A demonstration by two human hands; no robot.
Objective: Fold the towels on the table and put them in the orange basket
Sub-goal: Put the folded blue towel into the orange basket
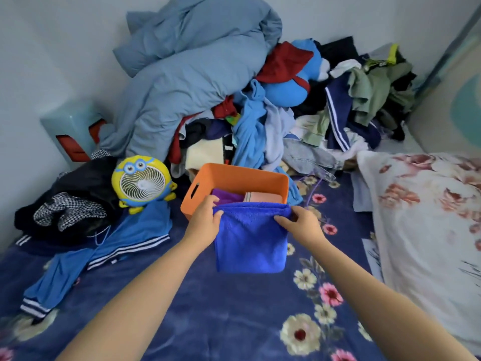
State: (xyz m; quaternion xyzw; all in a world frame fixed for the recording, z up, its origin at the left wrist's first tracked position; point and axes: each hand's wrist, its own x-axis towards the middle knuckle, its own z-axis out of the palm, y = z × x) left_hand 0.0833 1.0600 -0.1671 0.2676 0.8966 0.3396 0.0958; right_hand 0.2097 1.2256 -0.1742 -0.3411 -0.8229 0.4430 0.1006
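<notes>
A folded blue towel (251, 243) hangs in front of the orange basket (234, 178), held up by its top corners. My left hand (204, 221) pinches the top left corner and my right hand (303, 224) pinches the top right corner. The towel's top edge is level with the basket's near rim and hides that rim. Inside the basket lie a folded purple towel (226, 196) on the left and a folded pink towel (263, 197) on the right.
The basket stands on a dark blue floral bedsheet (234, 321). A yellow cartoon fan (141, 182) sits left of it, a large heap of clothes and a blue duvet (187, 74) behind it, a floral pillow (426, 220) on the right.
</notes>
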